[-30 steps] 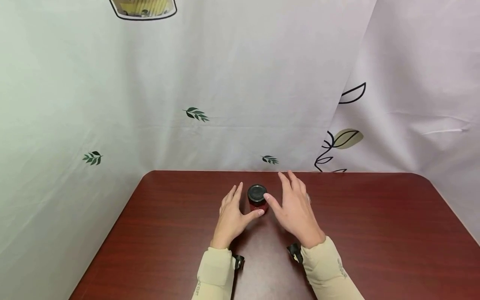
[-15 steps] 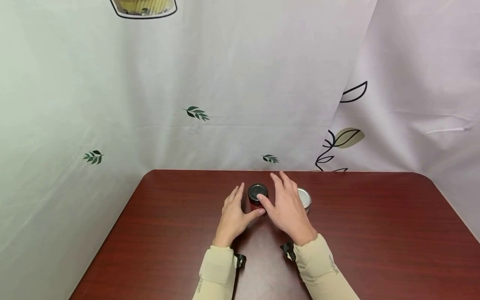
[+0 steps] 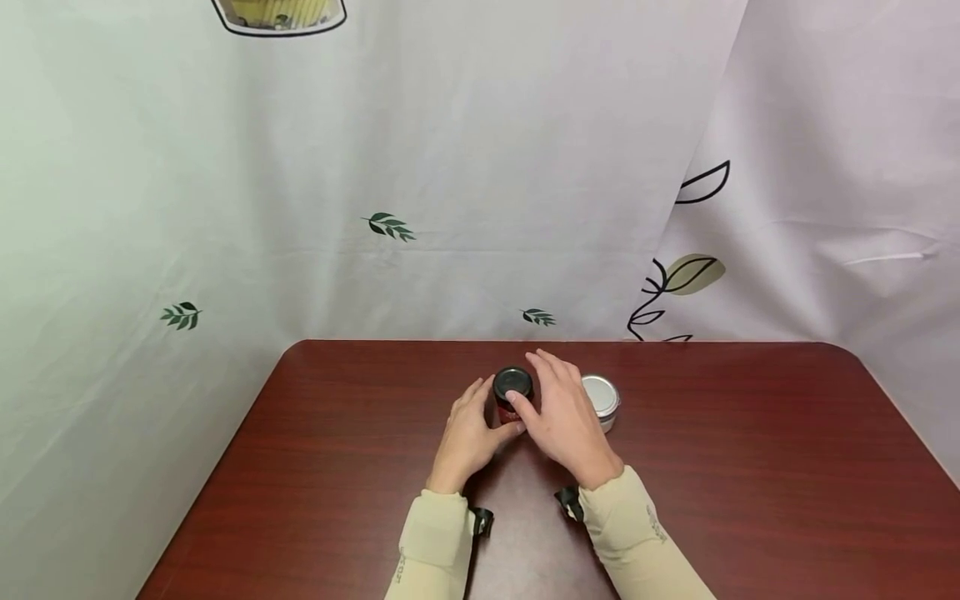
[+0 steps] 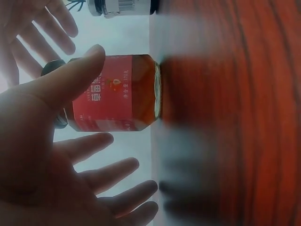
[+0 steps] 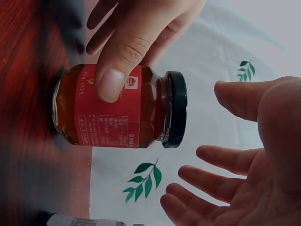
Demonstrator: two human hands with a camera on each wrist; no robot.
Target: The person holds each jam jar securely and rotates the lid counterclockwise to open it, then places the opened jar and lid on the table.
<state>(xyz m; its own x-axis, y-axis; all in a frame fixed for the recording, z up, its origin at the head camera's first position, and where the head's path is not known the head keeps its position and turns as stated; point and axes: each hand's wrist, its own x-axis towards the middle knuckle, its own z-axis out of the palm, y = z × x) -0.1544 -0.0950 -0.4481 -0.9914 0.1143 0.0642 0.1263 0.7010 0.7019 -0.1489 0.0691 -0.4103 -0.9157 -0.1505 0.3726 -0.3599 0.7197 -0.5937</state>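
A jam jar (image 3: 514,387) with a black lid and red label stands upright on the table, between both hands. My left hand (image 3: 467,437) is around its left side. In the left wrist view its thumb (image 4: 77,75) crosses in front of the jar, while the fairly straight fingers (image 4: 113,174) stand just off the glass. Whether the thumb touches the label, I cannot tell. My right hand (image 3: 564,417) hovers at the jar's right, thumb near the lid (image 5: 176,109); the right wrist view shows its relaxed fingers (image 5: 211,179) apart from the lid.
A second, silver-lidded container (image 3: 602,398) stands right behind my right hand; its barcode label (image 4: 127,6) shows in the left wrist view. The dark red table (image 3: 750,467) ends at a white cloth backdrop (image 3: 450,167) with printed leaves.
My right hand has moved left toward the jam jar, uncovering the silver-lidded container behind it. The left hand's fingers have drawn a little closer to the jar, which stays in place.
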